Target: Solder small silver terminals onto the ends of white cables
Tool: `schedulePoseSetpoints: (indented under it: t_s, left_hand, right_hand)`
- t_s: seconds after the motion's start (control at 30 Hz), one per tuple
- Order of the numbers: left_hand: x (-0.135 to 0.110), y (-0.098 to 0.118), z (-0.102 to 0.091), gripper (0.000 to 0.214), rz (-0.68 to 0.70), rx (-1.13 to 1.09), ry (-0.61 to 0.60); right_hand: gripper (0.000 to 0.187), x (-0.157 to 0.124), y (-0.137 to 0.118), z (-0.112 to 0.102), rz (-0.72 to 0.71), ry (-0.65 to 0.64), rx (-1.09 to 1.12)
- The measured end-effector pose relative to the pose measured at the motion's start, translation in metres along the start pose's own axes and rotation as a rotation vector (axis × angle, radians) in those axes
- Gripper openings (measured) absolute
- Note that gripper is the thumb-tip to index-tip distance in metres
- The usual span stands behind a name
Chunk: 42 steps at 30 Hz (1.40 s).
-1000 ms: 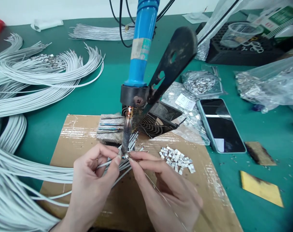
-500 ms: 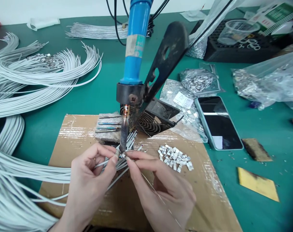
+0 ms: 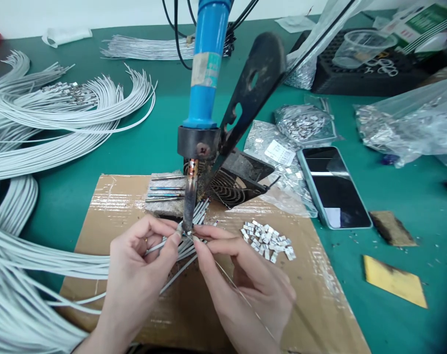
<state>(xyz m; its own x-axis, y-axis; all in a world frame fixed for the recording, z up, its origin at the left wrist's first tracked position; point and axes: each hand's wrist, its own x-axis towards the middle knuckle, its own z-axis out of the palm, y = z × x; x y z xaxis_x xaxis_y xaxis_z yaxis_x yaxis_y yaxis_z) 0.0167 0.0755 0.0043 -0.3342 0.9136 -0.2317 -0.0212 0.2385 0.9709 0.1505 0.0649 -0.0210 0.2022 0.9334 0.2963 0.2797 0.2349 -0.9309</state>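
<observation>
Our left hand (image 3: pixel 144 268) pinches a white wire (image 3: pixel 155 247) by the tip of the soldering iron (image 3: pixel 207 101); our right hand (image 3: pixel 245 273) pinches a thin strand (image 3: pixel 245 298), seemingly so both meet there. A black bracket (image 3: pixel 268 56) holds the iron, freeing our hands; loose metal pieces (image 3: pixel 267 241) lie right of it, probably for easy reach.

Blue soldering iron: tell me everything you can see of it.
The blue soldering iron stands nearly upright, tip down, its top cut off by the frame. Its glossy handle looks like plastic and bears a worn, pale label. A black ring clamp, joined to a pierced black arm, encircles the handle's lower end. Below, a perforated, coppery sleeve leads into a dark metallic barrel ending between the left hand and right hand; what the tip touches is too small to tell.
</observation>
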Motion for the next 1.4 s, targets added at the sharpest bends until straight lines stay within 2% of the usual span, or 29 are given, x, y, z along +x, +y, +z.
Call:
schedulePoseSetpoints:
  t_s: [0.73, 0.97, 1.1, 1.2, 1.27, 1.4]
  left_hand:
    - [0.0, -0.002, -0.001, 0.015, -0.006, -0.045, -0.009]
    - [-0.001, -0.003, -0.001, 0.017, -0.03, -0.034, 0.001]
    - [-0.002, -0.005, -0.001, 0.017, -0.054, -0.032, 0.001]
    - [-0.007, -0.006, -0.001, 0.016, -0.062, -0.007, -0.026]
    - [-0.013, -0.005, -0.001, 0.015, -0.085, 0.011, -0.039]
    - [-0.032, -0.006, 0.002, 0.015, -0.172, 0.02, -0.032]
  right_hand:
    - [0.019, 0.0, 0.002, 0.001, -0.01, -0.008, 0.029]
    - [0.019, -0.003, 0.004, 0.001, 0.04, -0.028, 0.056]
    - [0.019, -0.003, 0.002, -0.001, 0.118, -0.018, 0.098]
    - [0.01, -0.001, 0.001, -0.013, 0.213, 0.12, 0.097]
    - [0.01, 0.001, 0.006, -0.03, 0.277, 0.245, 0.168]
    - [0.046, 0.003, 0.027, -0.078, 0.443, 0.369, 0.471]
